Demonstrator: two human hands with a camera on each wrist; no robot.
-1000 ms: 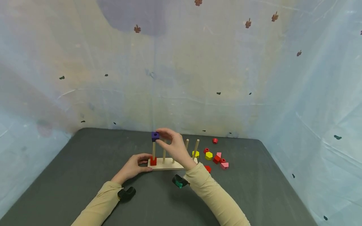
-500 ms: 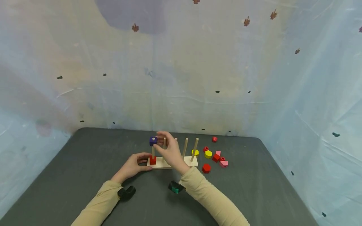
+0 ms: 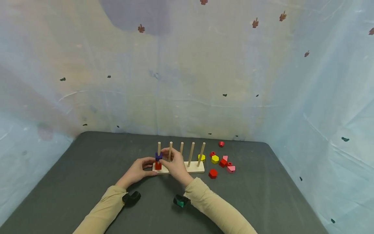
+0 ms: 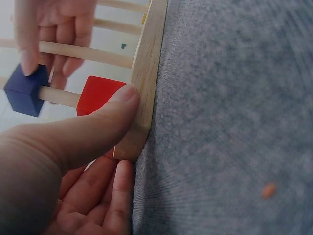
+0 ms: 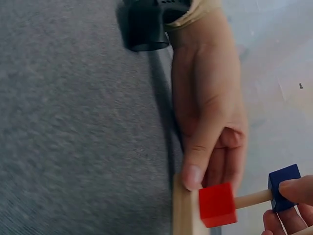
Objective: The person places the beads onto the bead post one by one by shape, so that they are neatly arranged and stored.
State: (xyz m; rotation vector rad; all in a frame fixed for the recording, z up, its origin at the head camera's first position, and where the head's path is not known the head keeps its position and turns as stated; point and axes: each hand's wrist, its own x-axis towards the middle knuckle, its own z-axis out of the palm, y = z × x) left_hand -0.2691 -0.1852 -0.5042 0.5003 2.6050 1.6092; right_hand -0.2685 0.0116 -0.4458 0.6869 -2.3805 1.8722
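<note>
Dark blue block (image 3: 158, 157) threaded on the end peg (image 3: 159, 147)

The block sits above a red block (image 3: 158, 166) on that same peg, at the person's left end of the wooden board (image 3: 195, 167), with bare peg between the two; the right hand (image 3: 176, 165) pinches the blue block by thumb and fingers; the left hand (image 3: 138, 171) grips the board's end (thumb in front, fingers behind).

Four other pegs (image 3: 191, 154) stand bare where visible; the right hand hides part of the board and some peg bottoms; a yellow piece (image 3: 201, 157) lies behind the far end, perhaps touching the board, though this is hard to tell; beyond lie a yellow hexagon (image 3: 215, 159), a red hexagon (image 3: 213, 173), pink pieces (image 3: 230, 169) and a red cylinder (image 3: 221, 144), loose on the dark table (image 3: 257, 195).
</note>
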